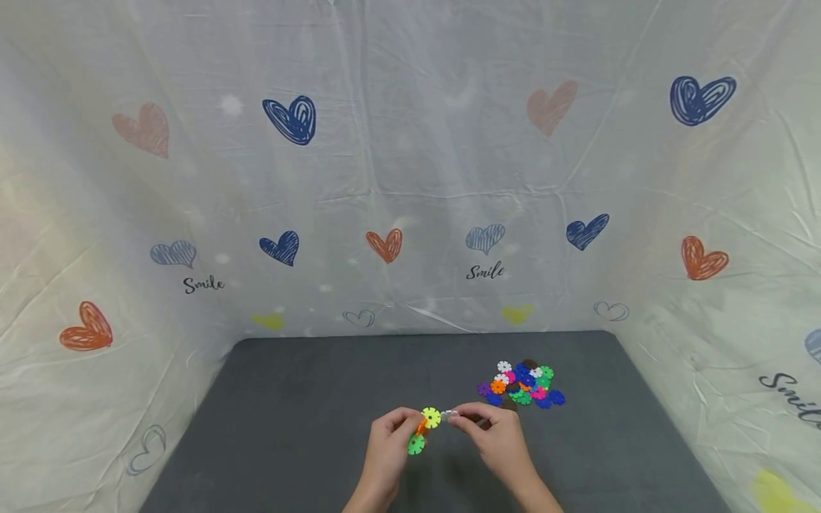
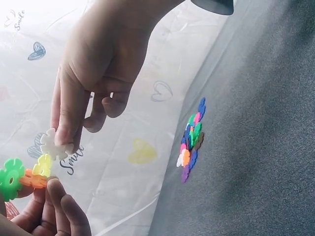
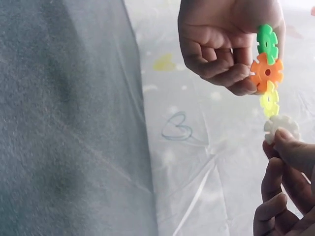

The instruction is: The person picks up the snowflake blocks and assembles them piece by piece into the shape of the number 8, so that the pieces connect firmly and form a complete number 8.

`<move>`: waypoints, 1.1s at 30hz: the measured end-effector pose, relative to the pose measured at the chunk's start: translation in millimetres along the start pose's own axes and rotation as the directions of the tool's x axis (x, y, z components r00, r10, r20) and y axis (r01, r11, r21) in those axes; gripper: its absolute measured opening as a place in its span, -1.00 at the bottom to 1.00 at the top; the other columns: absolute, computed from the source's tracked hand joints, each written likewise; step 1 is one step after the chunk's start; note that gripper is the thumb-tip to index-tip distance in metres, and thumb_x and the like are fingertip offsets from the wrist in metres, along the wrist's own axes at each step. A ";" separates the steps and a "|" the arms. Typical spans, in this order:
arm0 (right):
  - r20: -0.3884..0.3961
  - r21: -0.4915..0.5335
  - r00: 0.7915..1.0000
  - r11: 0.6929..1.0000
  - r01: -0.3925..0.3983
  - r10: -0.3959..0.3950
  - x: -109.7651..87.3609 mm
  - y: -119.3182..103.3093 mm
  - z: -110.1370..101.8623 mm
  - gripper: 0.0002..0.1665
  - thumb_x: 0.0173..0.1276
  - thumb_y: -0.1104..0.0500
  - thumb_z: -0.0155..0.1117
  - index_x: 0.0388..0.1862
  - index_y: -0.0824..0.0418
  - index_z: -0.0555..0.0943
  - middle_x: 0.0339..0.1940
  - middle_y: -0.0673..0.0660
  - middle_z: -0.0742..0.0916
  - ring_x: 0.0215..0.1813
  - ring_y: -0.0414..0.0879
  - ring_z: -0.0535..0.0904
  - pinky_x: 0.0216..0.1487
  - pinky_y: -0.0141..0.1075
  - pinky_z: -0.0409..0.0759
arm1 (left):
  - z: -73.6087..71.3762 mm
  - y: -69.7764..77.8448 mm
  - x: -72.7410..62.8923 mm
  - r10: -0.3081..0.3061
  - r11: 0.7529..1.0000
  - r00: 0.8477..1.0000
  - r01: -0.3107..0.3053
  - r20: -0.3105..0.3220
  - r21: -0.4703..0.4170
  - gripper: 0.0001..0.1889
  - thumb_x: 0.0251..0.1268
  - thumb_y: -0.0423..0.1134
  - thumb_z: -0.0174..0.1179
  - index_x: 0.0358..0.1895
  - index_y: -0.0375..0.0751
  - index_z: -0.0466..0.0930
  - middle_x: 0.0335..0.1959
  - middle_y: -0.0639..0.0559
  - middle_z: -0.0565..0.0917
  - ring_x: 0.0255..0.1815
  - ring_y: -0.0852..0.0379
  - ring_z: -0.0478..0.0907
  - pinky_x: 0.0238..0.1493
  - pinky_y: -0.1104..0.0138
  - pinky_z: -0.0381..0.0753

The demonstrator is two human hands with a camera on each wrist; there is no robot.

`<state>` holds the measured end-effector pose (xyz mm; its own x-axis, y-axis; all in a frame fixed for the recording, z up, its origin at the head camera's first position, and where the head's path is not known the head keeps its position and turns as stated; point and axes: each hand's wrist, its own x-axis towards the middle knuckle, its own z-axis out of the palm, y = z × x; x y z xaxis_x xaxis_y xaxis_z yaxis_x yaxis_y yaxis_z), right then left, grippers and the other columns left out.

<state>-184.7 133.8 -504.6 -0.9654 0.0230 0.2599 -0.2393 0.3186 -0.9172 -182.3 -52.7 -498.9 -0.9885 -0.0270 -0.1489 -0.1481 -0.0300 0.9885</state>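
Observation:
Three notched plastic discs are joined in a short chain: green (image 1: pixel 416 446), orange (image 3: pixel 275 66) and yellow (image 1: pixel 431 413). My left hand (image 1: pixel 388 443) pinches this chain around the orange disc, with the green one hanging on the near side. Between thumb and fingers, my right hand (image 1: pixel 499 436) pinches a white notched disc (image 3: pixel 290 124). The white disc's edge meets the edge of the yellow one, in line with the chain, in the right wrist view. Both hands hold the pieces up above the dark table. Part of the white disc is covered by the right thumb.
A loose pile of notched discs (image 1: pixel 527 380) in several colours lies beyond my right hand on the dark grey table (image 1: pixel 308 413). A pale curtain (image 1: pixel 423 164) printed with hearts and "Smile" surrounds the table at the back and sides.

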 end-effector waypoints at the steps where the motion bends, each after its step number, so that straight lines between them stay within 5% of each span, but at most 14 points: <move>1: 0.001 -0.007 1.000 1.000 0.007 -0.007 0.2 0.0 0.1 -0.94 0.19 0.12 0.53 -0.36 -0.05 0.80 -0.43 -0.13 0.80 -0.45 -0.21 0.66 -0.41 -0.38 0.63 | 0.0 -0.3 0.2 -0.002 1.000 1.000 0.002 -0.002 0.001 -0.75 0.41 -0.17 0.23 -0.26 -0.34 0.70 -0.46 0.03 0.65 -0.51 0.16 0.53 -0.39 0.34 0.59; 9: 0.026 -0.056 0.993 0.991 0.119 -0.118 0.5 1.4 -0.3 -0.92 0.17 0.13 0.53 -0.38 -0.08 0.80 -0.43 -0.15 0.80 -0.45 -0.27 0.66 -0.41 -0.39 0.63 | 1.4 -2.6 1.2 0.004 1.000 1.000 -0.005 0.028 0.030 -0.77 0.40 -0.22 0.23 -0.27 -0.36 0.70 -0.48 0.04 0.66 -0.52 0.18 0.53 -0.43 0.35 0.57; 17: 0.073 -0.113 0.935 0.929 0.352 -0.346 4.6 5.0 -2.4 -0.90 0.14 0.22 0.53 -0.36 0.02 0.82 -0.43 -0.09 0.81 -0.47 -0.38 0.55 -0.52 -0.42 0.53 | -0.6 -4.4 4.9 -0.021 0.999 0.996 0.017 0.087 0.040 -0.77 0.43 -0.26 0.19 -0.24 -0.40 0.71 -0.52 0.08 0.63 -0.53 0.18 0.53 -0.45 0.36 0.55; 26: 0.103 -0.114 0.942 0.937 0.331 -0.320 6.3 9.3 -8.1 -0.92 0.22 0.17 0.49 -0.31 -0.01 0.82 -0.38 -0.14 0.81 -0.45 -0.36 0.58 -0.49 -0.42 0.56 | 1.6 -6.1 5.5 -0.019 0.999 0.988 0.014 0.153 0.031 -0.75 0.49 -0.23 0.17 -0.22 -0.38 0.72 -0.47 0.04 0.68 -0.49 0.16 0.60 -0.41 0.37 0.61; 33: 0.151 -0.103 0.962 0.964 0.244 -0.227 5.5 13.0 -18.4 -0.94 0.28 0.13 0.46 -0.28 -0.04 0.80 -0.36 -0.21 0.78 -0.49 -0.34 0.54 -0.49 -0.40 0.57 | 0.0 -5.5 2.6 -0.046 0.998 0.958 0.035 0.281 0.046 -0.69 0.46 -0.12 0.19 -0.17 -0.35 0.72 -0.43 0.06 0.69 -0.49 0.22 0.54 -0.39 0.38 0.57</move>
<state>-191.1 155.5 -509.5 -0.8900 -0.1930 0.4131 -0.4556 0.4109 -0.7897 -184.0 -52.6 -504.6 -0.9494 0.2566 -0.1812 -0.1836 0.0147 0.9829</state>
